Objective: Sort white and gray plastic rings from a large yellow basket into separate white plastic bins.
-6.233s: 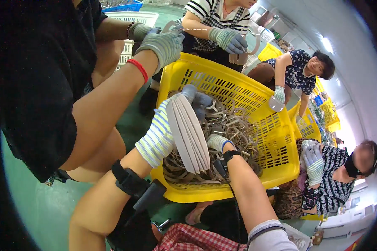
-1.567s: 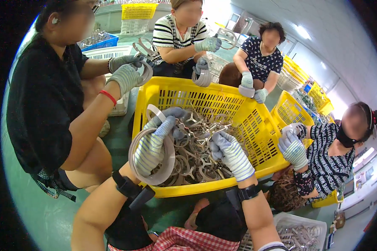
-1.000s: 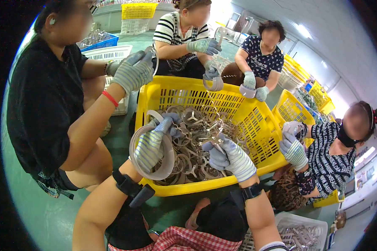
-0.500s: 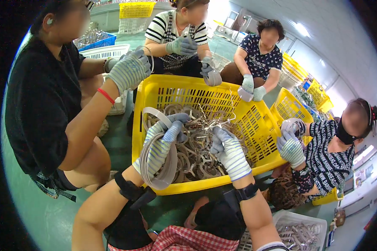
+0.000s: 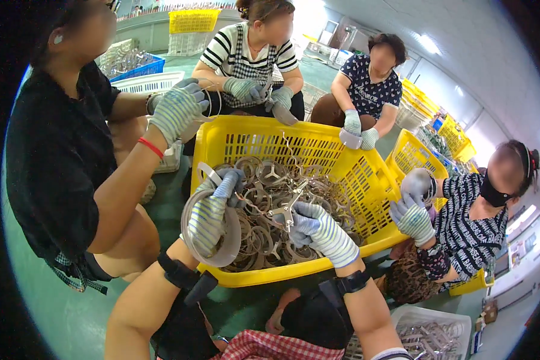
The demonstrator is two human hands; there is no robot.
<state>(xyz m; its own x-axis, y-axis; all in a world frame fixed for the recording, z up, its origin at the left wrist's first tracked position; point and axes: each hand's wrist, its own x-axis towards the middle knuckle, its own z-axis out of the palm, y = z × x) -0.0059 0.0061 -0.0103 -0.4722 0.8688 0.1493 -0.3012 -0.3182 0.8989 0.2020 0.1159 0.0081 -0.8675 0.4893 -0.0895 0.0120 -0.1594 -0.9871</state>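
Looped over my left hand [image 5: 207,223] is a stack of thin light-grey ring bands [image 5: 229,245], with the fingers closed round part of it. My right hand [image 5: 325,233] pinches a shiny three-armed metal bracket [image 5: 283,213], some thin wavy metal running from it toward my left fingertips. Both hands wear striped knit gloves. They are over the near side of a yellow slotted basket [image 5: 270,276], which holds a heap of metal rings and brackets [image 5: 261,240]. Whether my left fingertips touch the wavy metal, I cannot tell.
Around the basket sit several gloved co-workers; one at the left [image 5: 60,162] holds a thin ring. A white crate of metal parts [image 5: 462,324] stands low at the right, near my arm. Another yellow basket [image 5: 411,150] is beyond the right rim.
My right hand has come nearer and the metal bracket now shows closer to my left hand. The left hand has shifted slightly down with its bands. Co-workers' hands moved a little.
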